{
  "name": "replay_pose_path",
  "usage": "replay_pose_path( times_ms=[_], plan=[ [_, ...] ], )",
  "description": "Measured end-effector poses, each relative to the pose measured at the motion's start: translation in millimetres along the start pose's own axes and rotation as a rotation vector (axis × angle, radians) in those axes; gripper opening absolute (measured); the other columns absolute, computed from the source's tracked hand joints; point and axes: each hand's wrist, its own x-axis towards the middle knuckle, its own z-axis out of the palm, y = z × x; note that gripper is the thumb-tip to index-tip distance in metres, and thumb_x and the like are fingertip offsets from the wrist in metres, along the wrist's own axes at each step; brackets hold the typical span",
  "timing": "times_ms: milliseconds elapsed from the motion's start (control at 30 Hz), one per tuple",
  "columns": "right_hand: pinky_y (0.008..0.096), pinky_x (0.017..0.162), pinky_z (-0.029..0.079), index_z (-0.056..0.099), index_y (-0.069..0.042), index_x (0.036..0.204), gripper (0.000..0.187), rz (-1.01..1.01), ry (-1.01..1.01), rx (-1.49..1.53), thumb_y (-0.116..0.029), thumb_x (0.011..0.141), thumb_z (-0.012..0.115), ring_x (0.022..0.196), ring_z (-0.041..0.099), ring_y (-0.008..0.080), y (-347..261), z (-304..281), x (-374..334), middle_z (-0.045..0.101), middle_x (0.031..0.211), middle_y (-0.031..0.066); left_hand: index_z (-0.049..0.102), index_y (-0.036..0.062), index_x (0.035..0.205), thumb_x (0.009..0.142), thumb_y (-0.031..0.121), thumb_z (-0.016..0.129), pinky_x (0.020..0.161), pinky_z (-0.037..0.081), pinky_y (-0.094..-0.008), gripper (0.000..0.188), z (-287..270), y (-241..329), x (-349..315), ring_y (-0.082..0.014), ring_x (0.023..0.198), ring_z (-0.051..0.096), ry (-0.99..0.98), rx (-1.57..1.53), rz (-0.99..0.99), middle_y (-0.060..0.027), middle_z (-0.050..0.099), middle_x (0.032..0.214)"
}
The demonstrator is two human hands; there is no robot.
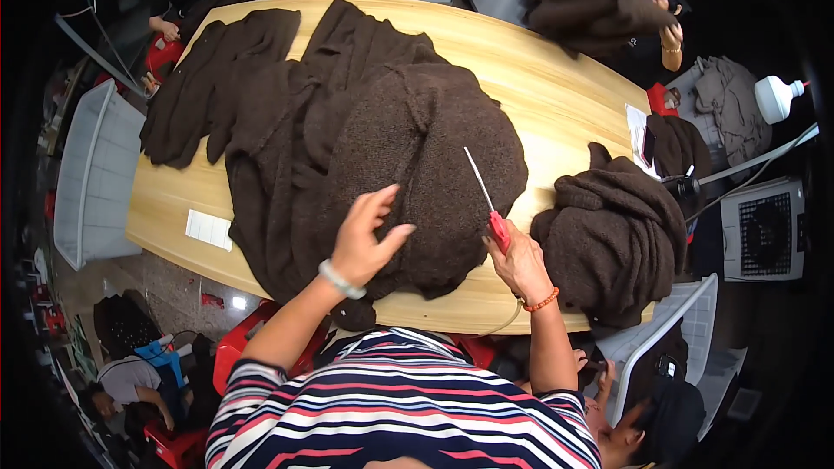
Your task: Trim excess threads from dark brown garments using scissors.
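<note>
A dark brown knitted sweater [417,148] lies spread over the middle of the wooden table [556,113]. Over its centre my left hand [369,239] hovers or lightly touches the knit, fingers apart and nothing in them. At the garment's right edge my right hand [519,262] is closed round a red-handled tool [499,231] with a long, thin metal blade. Its blade slants up and left across the knit; its exact kind is unclear. To the right of that hand sits a heap of dark brown knitwear [617,234].
More dark knit pieces [213,87] lie at the table's far left, a white paper slip [208,229] at its near left. A lamp [776,98] and a phone [648,146] are at right. Plastic bins [95,178] surround the table. A person [662,22] holds dark knitwear at far right.
</note>
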Motion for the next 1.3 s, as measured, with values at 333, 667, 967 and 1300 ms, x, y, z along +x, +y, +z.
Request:
replay_pose_path(
  times_ms=[333, 667, 967, 1300],
  plan=[
    [0.05, 0.07, 0.049, 0.055, -0.007, 0.107, 0.022, 0.144, 0.166, -0.017, -0.019, 0.091, 0.063, 0.081, 0.064, 0.042, 25.5, -13.9, -54.2, 0.065, 0.082, 0.0218, 0.044, 0.008, 0.141, 0.065, 0.034, 0.084, 0.09, 0.04, -0.0435, 0.09, 121.7, 14.9, 0.1, -0.0339, 0.112, 0.047, -0.223, 0.562, 0.566, -0.0182, 0.046, 0.128],
    [0.0456, 0.08, 0.052, 0.058, -0.007, 0.112, 0.025, 0.343, 0.13, 0.022, -0.018, 0.09, 0.063, 0.093, 0.065, 0.041, 44.4, -12.6, -97.0, 0.068, 0.097, 0.0185, 0.038, 0.0042, 0.138, 0.072, -0.002, 0.072, 0.078, 0.05, -0.0415, 0.075, 144.0, -52.5, 49.0, -0.0329, 0.089, 0.058, 0.064, 0.466, 0.433, -0.0162, 0.053, 0.099],
    [0.0512, 0.071, 0.049, 0.053, -0.006, 0.101, 0.022, 0.183, 0.133, -0.002, -0.022, 0.09, 0.063, 0.078, 0.064, 0.0423, 41.2, -10.3, -87.5, 0.064, 0.077, 0.023, 0.065, 0.0056, 0.1, 0.09, 0.007, 0.068, 0.072, 0.05, -0.024, 0.011, 104.5, -66.9, 79.5, -0.0072, 0.078, 0.061, -0.205, -0.671, -0.323, 0.0012, 0.066, 0.089],
    [0.0487, 0.064, 0.051, 0.059, -0.004, 0.095, 0.024, 0.036, -0.3, -0.176, -0.027, 0.089, 0.063, 0.065, 0.066, 0.0399, 3.2, 11.7, -103.5, 0.064, 0.065, 0.021, 0.062, 0.0131, 0.103, 0.094, 0.005, 0.061, 0.086, 0.057, -0.0406, 0.012, 92.0, -104.9, 86.3, -0.0191, 0.094, 0.068, -0.268, -1.305, -0.466, -0.0016, 0.068, 0.1]
  ],
)
